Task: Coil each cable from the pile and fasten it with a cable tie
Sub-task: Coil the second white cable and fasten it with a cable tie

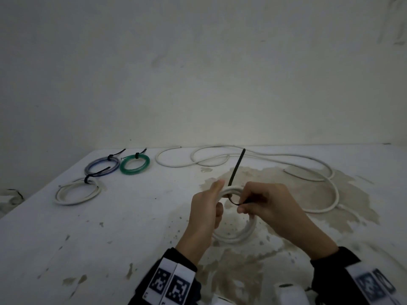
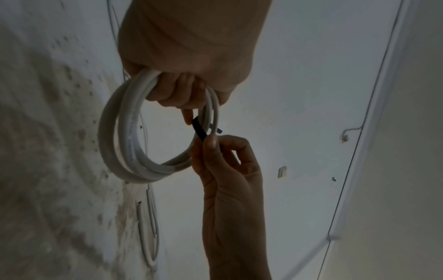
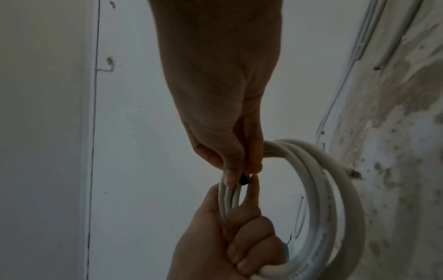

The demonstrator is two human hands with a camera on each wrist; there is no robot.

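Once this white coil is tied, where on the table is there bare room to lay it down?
Bare patch: the near-left table, in front of the tied white coil and left of the left hand. A narrower gap lies between the green coil and the hands. Crowded: the right, where the loose white cable snakes, and the far-left corner by the blue coil.

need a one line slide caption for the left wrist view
Left hand grips a white cable coil while the right hand pinches a black cable tie at its loops.

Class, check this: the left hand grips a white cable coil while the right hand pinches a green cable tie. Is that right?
One error: the cable tie is black, not green, as the head view shows. The left hand does grip the white cable coil, and the right hand pinches the tie.
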